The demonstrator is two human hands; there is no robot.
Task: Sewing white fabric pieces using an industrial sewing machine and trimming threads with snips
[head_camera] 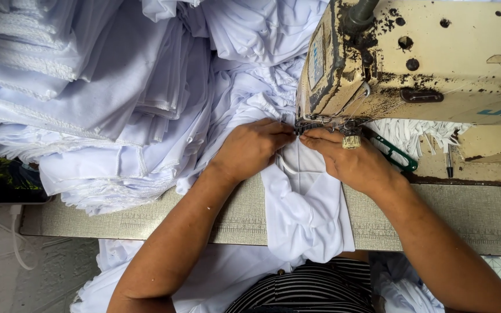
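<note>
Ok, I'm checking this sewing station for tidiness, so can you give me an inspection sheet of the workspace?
Surface: grey table, worn, mostly covered by cloth.
Job's things: white cloth fed under the head of a stained cream sewing machine; part hangs off the front edge.
Clutter: tall pile of white fabric on the left; green-handled snips and white strips beside the machine.
Hands: left hand and right hand both press the cloth at the needle.
Cables: white cable off the left edge.
Surroundings: phone at left; floor below.
</note>
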